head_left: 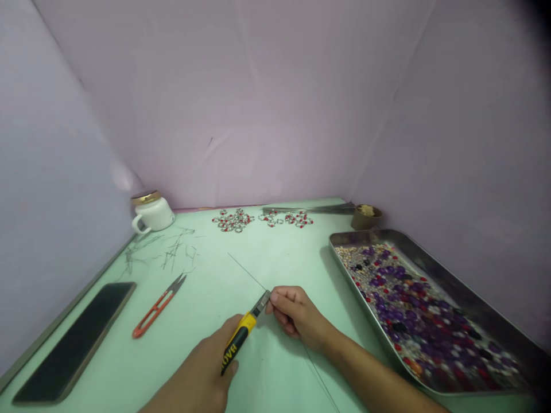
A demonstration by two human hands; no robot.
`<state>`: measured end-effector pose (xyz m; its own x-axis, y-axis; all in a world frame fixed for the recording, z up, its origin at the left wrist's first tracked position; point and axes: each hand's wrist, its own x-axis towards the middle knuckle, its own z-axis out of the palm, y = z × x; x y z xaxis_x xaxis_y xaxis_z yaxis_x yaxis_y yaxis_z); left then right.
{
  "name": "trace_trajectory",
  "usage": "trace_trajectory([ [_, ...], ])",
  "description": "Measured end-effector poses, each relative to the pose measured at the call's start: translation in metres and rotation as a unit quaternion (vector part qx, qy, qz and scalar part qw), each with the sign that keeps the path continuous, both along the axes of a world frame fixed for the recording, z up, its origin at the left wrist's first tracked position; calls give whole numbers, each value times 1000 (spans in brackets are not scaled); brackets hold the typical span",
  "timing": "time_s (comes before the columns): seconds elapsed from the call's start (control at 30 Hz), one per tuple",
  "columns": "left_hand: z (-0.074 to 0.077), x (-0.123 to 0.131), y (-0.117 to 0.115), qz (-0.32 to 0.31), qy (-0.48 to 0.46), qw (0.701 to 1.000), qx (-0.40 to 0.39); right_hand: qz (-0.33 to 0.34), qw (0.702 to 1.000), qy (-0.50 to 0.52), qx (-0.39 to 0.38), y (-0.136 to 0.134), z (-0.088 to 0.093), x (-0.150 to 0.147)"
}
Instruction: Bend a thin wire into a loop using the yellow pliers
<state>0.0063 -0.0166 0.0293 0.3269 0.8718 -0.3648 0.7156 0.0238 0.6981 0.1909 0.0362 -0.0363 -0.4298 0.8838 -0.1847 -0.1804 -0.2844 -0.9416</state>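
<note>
My left hand [202, 373] is closed round the yellow-and-black handle of a pair of pliers [243, 332], its metal jaws pointing up and right. The jaws meet a thin straight wire [245, 269] that runs from the table's middle down past my right wrist. My right hand [295, 315] is curled with its fingertips pinched on that wire right beside the jaws. Both hands rest low over the pale green table [206, 321].
A metal tray [456, 298] of purple, red and small pale beads stands at the right. Orange thread snips [157, 308] and a dark phone [75, 344] lie at the left. At the back sit a white jar [152, 212], wire offcuts [166, 249], beaded rings [232, 221], and a small brown cup [365, 217].
</note>
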Motion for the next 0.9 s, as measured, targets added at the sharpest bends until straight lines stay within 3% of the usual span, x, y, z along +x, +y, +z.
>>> trace_trajectory([
  [0.33,-1,0,0,-8,13,1000,6,1,1000,-1,0,0,0,1],
  [0.6,-3,6,-4,48,61,997,5,2,1000,-5,4,1,-1,1],
  [0.9,0,6,-1,32,24,999,-5,3,1000,0,-1,0,-2,0],
])
